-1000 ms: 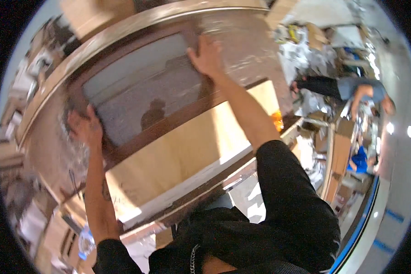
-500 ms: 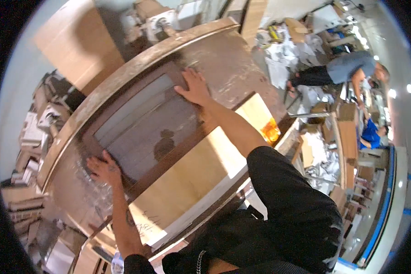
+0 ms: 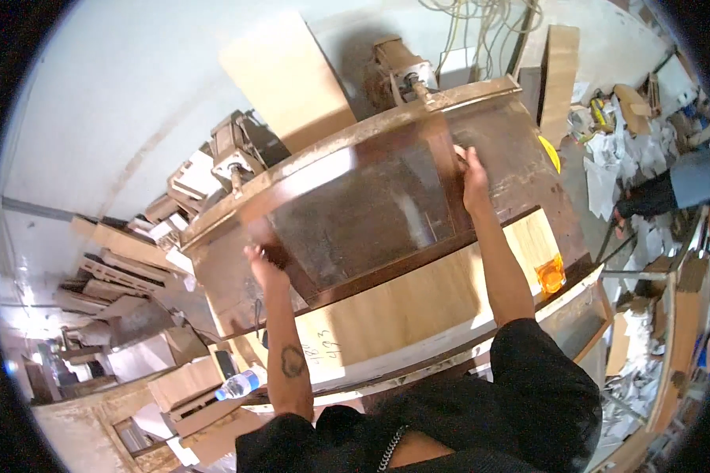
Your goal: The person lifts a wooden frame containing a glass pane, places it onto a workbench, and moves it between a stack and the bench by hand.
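A dark brown framed panel (image 3: 379, 271) lies between my hands on the brown worktable, its far rail raised near the table's back ledge. My left hand (image 3: 267, 266) is closed at the panel's left side, with the fingers partly hidden. At the opposite side, my right hand (image 3: 472, 180) curls round the brown stile. The panel's middle is a smooth dark sheet with a pale reflection. A pale plywood board (image 3: 402, 315) with handwriting on it lies along the near side, beneath my forearms.
Two clamp-like metal devices (image 3: 233, 154) stand behind the back ledge (image 3: 292, 175). An orange item (image 3: 551, 276) sits at the plywood's right end. A water bottle (image 3: 241, 382) lies at the near left. Another person (image 3: 670, 193) is at the far right, beside scattered paper.
My hands have gone from lying spread on the panel's ends to gripping its sides. The panel's far side has come up, and the view has turned left.
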Tool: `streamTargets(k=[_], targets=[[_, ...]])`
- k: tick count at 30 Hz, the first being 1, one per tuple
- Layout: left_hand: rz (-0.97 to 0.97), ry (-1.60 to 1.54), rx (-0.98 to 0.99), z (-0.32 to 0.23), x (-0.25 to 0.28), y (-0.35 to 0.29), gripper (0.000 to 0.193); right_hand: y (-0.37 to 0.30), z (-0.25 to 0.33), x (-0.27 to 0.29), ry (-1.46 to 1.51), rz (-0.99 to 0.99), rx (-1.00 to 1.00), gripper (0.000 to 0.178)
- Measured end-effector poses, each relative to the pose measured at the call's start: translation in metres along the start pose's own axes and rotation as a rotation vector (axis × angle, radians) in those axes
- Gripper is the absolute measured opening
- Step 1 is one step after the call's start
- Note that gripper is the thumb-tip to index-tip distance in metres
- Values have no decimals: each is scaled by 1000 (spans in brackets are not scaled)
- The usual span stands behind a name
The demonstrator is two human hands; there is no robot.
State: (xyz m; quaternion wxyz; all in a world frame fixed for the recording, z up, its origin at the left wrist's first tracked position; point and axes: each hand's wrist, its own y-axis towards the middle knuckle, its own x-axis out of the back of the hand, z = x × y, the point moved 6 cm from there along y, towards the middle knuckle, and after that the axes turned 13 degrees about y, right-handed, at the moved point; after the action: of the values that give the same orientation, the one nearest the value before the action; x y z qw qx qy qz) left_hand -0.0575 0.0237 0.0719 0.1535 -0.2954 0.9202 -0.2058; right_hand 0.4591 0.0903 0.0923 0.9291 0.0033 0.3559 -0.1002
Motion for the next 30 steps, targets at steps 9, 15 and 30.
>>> streamTargets(k=[9,15,30], targets=[[919,-665,-803,-236,-38,-206,52,-198,69,-44,231,-115,-311,48],[1043,-347,-908,-245,-143,-410,80,-305,66,-54,323,-283,-142,31],[1662,-203,-414,-105,-119,-511,67,-651,176,-140,535,-58,905,87]])
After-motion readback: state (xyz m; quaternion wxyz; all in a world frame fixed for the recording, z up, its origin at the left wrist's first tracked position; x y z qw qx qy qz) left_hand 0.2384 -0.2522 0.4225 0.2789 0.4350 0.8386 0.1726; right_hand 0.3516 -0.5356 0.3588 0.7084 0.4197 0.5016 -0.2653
